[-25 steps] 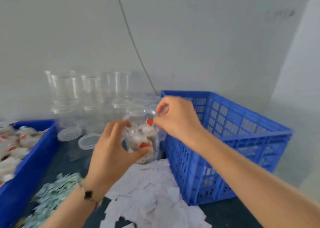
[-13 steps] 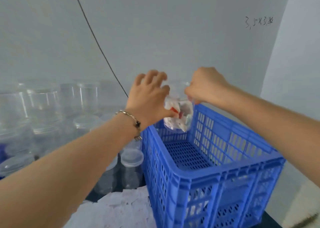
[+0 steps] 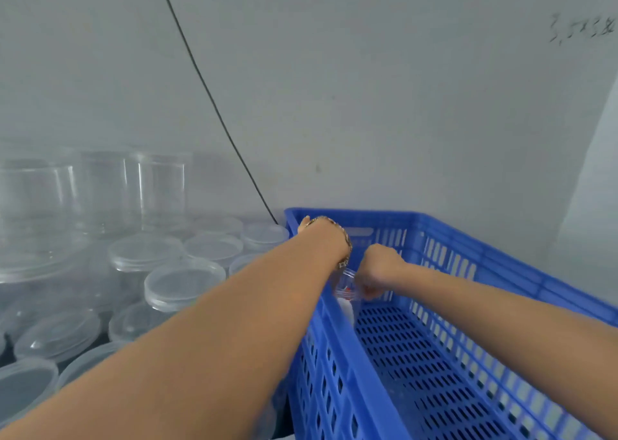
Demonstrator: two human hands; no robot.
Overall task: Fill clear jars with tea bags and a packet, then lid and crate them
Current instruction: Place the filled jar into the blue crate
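Observation:
A clear jar (image 3: 346,288) holding white and red tea bags sits low in the far left corner of the blue crate (image 3: 501,265). My left hand (image 3: 305,222) reaches over the crate's left wall and holds the jar's side. It is mostly hidden behind my braceleted wrist. My right hand (image 3: 381,267) is curled over the jar's top from the right, fingers pinching at its lid. The crate's perforated floor shows nothing else inside.
Several empty clear jars (image 3: 157,188) stand against the wall at left, with several lidded ones (image 3: 184,284) in front of them. A black cable (image 3: 214,105) runs down the grey wall to the crate's corner.
Both hands carried the filled jar from the table over the crate's rim and lowered it into the far left corner. The view swung right toward the crate.

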